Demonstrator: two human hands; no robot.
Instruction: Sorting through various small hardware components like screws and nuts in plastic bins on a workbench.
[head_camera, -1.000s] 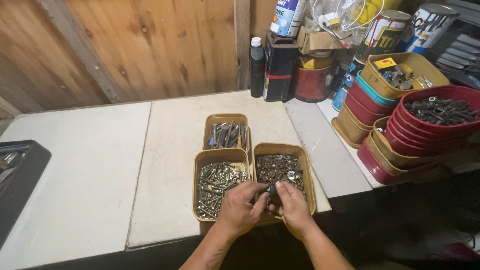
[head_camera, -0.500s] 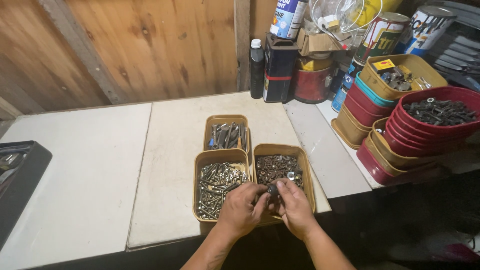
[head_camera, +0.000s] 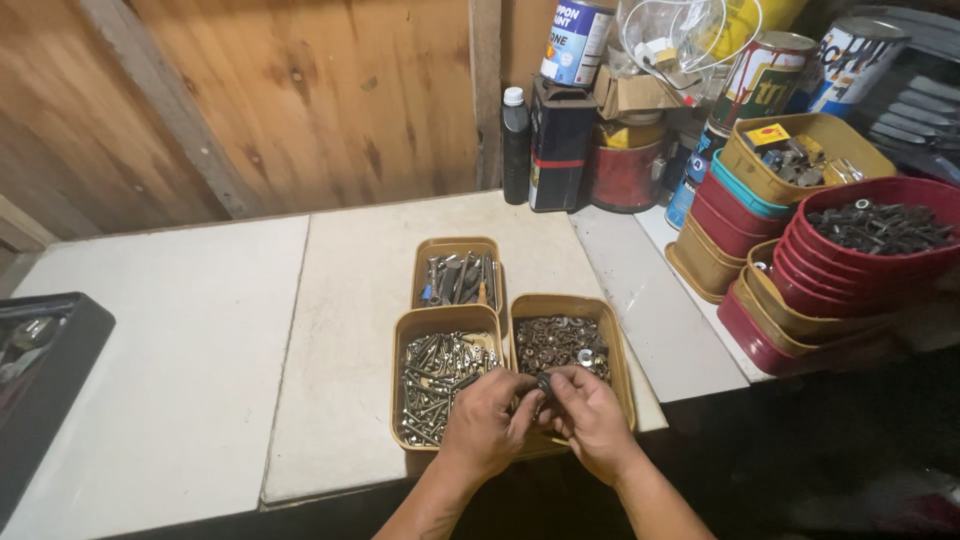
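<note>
My left hand and my right hand meet over the near edge of two tan tubs, fingertips pinched together on a small dark metal part, a nut or bolt. The left tub holds shiny bolts and screws. The right tub holds dark washers and nuts. A third tan tub behind them carries mixed longer pieces. What exactly sits between my fingers is mostly hidden.
Stacked red and tan tubs of hardware crowd the right side. Paint cans, a dark bottle and a black canister line the wooden wall. A black tray sits at the left edge of the white benchtop.
Both hands stay pinched together over the tubs; they have hardly shifted, with only slight finger motion on the small part.
</note>
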